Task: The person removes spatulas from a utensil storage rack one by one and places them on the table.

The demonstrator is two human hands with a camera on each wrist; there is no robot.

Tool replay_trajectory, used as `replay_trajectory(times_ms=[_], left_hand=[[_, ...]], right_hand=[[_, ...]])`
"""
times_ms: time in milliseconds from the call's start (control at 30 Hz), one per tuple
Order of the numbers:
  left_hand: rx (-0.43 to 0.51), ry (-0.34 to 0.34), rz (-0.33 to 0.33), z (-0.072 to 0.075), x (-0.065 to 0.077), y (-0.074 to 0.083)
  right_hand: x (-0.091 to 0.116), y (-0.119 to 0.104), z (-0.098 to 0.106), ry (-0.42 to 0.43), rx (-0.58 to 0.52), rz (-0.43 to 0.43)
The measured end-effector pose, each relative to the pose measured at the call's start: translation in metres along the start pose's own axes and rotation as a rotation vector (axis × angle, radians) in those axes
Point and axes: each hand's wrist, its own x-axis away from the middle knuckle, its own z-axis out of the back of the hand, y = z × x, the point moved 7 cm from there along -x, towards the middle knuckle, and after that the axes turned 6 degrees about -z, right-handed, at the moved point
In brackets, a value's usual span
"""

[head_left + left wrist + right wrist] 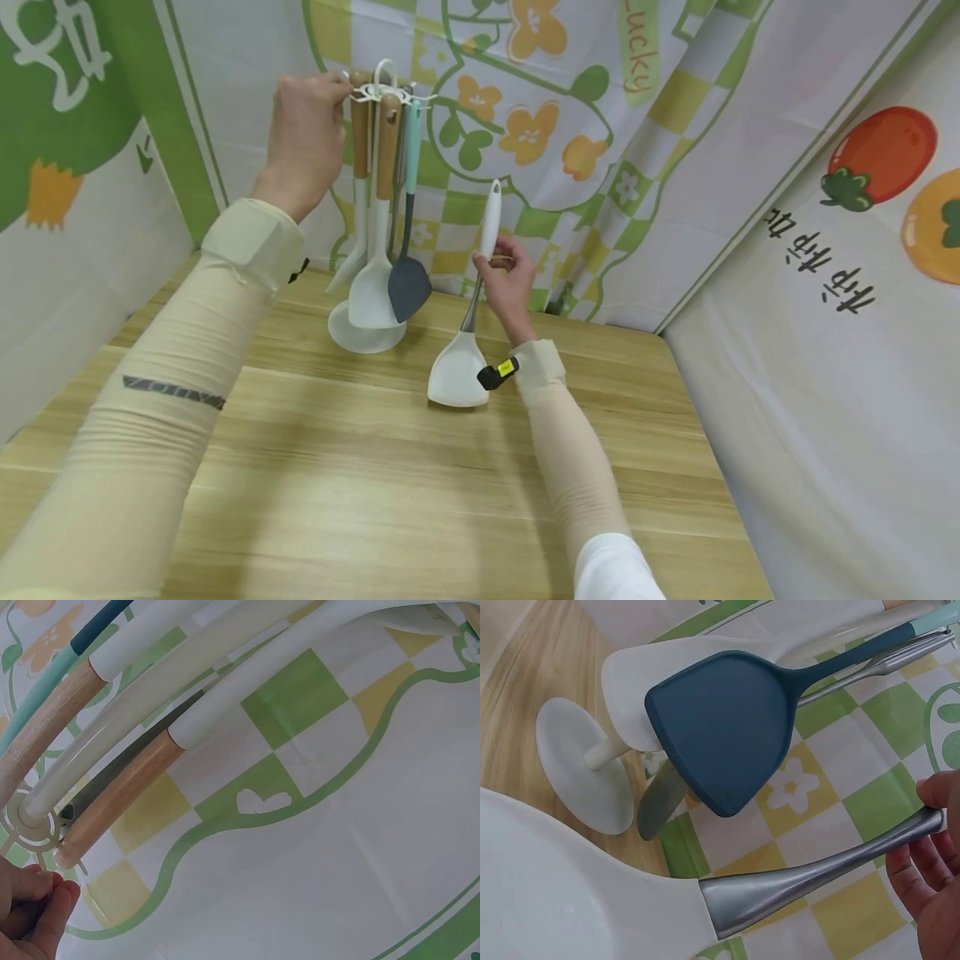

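Observation:
A white utensil stand (386, 93) with a ring of hooks on top rises from a round base (577, 765). My left hand (309, 137) pinches the edge of its hook ring (22, 840) with thumb and fingertips. On the hooks hang a turner (410, 287) with a teal handle and dark blue blade, a white utensil with a wooden handle (388, 158), and another wooden-handled one (120, 799) on the left. To the right, my right hand (512, 279) grips a white spatula (456, 371) by its handle, blade down, steel neck (817, 870) below the fingers.
A wood-grain tabletop (360, 467) lies under everything. Behind the stand hangs a green and yellow checked cloth (525, 125) with flowers. Printed white sheets form side walls (817, 400) at left and right.

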Motion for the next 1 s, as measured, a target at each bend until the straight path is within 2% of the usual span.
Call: replay_trajectory(times_ms=[133,333,567,800,1000], left_hand=[[-0.001,0.008,-0.004,0.0,0.0,-0.001],[0.008,0.005,0.003,-0.001,0.001,-0.001],[0.0,0.021,-0.008,-0.001,0.0,-0.002],[0.018,0.013,0.01,-0.002,0.001,-0.002],[0.008,0.025,-0.006,-0.001,0.001,-0.002]], right_hand=[[-0.006,0.02,-0.004,-0.032,0.013,-0.019],[-0.005,0.035,-0.003,-0.039,0.013,-0.042],[0.001,0.046,-0.006,-0.069,0.022,-0.067],[0.005,0.055,-0.005,-0.076,0.054,-0.079],[0.008,0.064,-0.009,-0.117,0.043,-0.112]])
